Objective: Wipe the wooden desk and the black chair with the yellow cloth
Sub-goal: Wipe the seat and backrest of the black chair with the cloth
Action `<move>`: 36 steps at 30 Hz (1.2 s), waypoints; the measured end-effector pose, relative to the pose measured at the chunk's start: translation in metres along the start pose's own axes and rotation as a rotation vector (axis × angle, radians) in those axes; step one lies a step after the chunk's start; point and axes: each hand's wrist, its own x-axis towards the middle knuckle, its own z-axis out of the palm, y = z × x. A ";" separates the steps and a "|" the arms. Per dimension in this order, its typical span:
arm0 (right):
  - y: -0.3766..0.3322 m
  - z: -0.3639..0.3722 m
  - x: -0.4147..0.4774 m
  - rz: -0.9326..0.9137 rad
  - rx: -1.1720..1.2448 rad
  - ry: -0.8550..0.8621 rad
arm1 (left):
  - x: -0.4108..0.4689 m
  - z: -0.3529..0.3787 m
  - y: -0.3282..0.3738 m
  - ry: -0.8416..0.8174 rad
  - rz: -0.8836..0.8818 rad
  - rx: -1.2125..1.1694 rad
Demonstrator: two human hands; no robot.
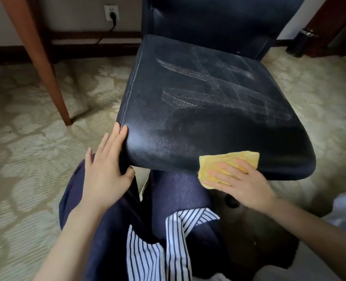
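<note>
The right hand (243, 183), fingers flat, presses the yellow cloth (246, 157) onto the black chair (208, 122) seat's front edge for wiping contact. The left hand (105, 171), fingers straight, braces the front-left corner, probably to steady it. Pale white marks (218, 88) cover mid-seat.

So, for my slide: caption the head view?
Right hand presses yellow cloth on black chair seat; left hand touches its corner.

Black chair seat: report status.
Left hand braces corner of black padded chair seat. Right hand presses yellow cloth on front edge. Whitish streaks mid-seat. Nothing blocking.
</note>
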 end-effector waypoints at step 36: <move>-0.053 -0.018 0.141 -0.003 0.300 0.079 | 0.006 -0.018 0.027 0.161 -0.130 -0.525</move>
